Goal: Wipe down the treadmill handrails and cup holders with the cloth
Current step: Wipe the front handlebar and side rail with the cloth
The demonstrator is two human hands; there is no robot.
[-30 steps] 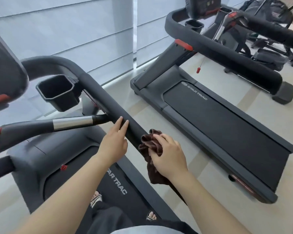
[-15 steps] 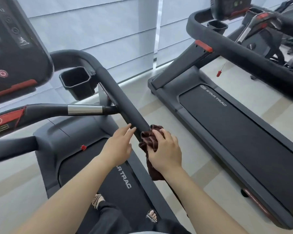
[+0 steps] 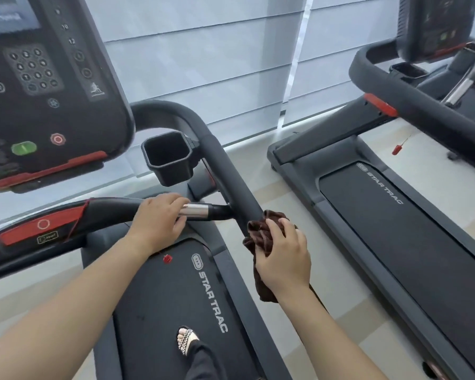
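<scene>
On the side rail [image 3: 232, 174], the right hand [image 3: 283, 256] squeezed the brown cloth [image 3: 259, 238] against the black padding. The left hand [image 3: 157, 220] had left that rail and now curled round the front bar [image 3: 110, 212], fingers on its silver part. The camera had tipped up, so the screen panel [image 3: 47, 86] showed more. The cloth hid the rail under it, and the wrist hid part of the cloth. The cup holder [image 3: 167, 157] sat beside the rail. A foot [image 3: 185, 340] stood on the belt [image 3: 162, 297]. Another treadmill [image 3: 395, 229] stood by the window blinds [image 3: 203, 50].

Pale window blinds [image 3: 203, 64], beige floor [image 3: 266, 190], perhaps tiled, neighbouring treadmill [image 3: 395, 229]
</scene>
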